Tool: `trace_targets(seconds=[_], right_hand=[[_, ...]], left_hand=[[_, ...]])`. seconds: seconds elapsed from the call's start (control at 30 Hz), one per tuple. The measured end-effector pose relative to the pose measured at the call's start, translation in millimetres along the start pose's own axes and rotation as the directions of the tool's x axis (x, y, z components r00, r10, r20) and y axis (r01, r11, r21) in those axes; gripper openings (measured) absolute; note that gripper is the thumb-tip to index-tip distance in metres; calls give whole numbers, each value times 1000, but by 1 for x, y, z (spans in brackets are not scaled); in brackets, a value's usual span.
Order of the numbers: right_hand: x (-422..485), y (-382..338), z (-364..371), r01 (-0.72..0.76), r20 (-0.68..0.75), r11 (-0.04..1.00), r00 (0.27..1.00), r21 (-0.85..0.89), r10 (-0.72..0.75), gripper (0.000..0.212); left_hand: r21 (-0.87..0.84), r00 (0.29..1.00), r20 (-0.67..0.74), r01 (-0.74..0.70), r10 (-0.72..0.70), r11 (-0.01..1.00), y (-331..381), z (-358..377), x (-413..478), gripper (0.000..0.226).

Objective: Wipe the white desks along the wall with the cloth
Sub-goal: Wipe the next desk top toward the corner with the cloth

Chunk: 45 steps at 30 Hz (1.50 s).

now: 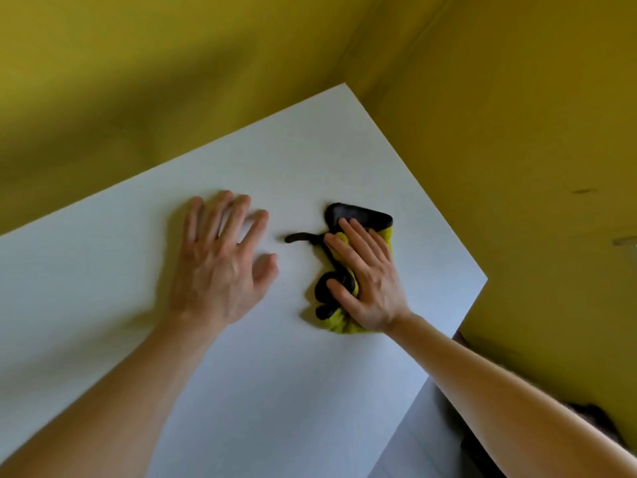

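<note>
The cloth (348, 267) is yellow with black edging, crumpled, under the flat right hand (367, 282), which presses it onto the white desk (275, 374). The left hand (220, 260), fingers spread, rests on the desk beside it, holding nothing. No writing can be read.

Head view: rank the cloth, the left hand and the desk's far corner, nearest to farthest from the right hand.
1. Cloth, pressed under the right hand.
2. Left hand, beside it to the left, over the desk.
3. Desk's far corner, up by the yellow wall, well beyond both.
</note>
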State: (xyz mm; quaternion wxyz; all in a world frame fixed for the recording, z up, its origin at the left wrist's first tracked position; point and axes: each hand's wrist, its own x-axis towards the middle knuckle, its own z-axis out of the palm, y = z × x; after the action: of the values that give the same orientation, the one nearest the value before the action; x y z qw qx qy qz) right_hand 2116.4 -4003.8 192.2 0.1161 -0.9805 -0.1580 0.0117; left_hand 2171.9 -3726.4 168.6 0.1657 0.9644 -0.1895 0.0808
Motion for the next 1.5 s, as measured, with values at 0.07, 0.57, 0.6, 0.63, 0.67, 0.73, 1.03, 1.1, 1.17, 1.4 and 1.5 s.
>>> trace_targets(seconds=[0.07, 0.57, 0.6, 0.63, 0.67, 0.73, 1.03, 1.1, 1.17, 1.4, 1.5], right_hand=[[18, 34, -2, 7, 15, 1000, 1000, -9, -7, 72], [29, 42, -5, -277, -42, 961, 960, -14, 276, 76], [59, 52, -4, -295, -43, 955, 955, -21, 294, 77], [98, 63, -4, -318, -54, 947, 947, -32, 316, 78], [140, 75, -5, -354, -65, 934, 934, -33, 352, 79], [215, 96, -6, -412, -79, 911, 909, -23, 409, 82], [104, 95, -10, -334, -95, 942, 939, -24, 330, 73], [116, 93, -8, -351, -75, 936, 934, -35, 348, 75], [178, 88, -6, -349, -88, 936, 935, -45, 345, 78], [254, 83, -3, -216, -45, 975, 975, 44, 218, 68], [215, 124, -12, -35, -3, 999, 999, 7, 35, 66]], left_hand=[[10, 1000, -8, 5, -5, 1000, -1, 2, 0, 62], [117, 993, 6, 117, -118, 986, 0, 1, -2, 74], [126, 993, 17, 114, -117, 985, -2, 2, -1, 74], [132, 994, 17, 109, -112, 985, -4, 2, -2, 74], [135, 995, 13, 101, -103, 986, -5, 3, -2, 74], [145, 996, 10, 84, -86, 986, -6, 6, -4, 75], [155, 996, 27, 80, -85, 985, -8, 6, -4, 76], [162, 995, 35, 87, -94, 983, -7, 7, -3, 76], [175, 995, 49, 79, -89, 981, -8, 6, -3, 77], [190, 993, 66, 85, -99, 978, -7, 3, -3, 79], [178, 992, 74, 91, -105, 980, -7, 2, -1, 79]])
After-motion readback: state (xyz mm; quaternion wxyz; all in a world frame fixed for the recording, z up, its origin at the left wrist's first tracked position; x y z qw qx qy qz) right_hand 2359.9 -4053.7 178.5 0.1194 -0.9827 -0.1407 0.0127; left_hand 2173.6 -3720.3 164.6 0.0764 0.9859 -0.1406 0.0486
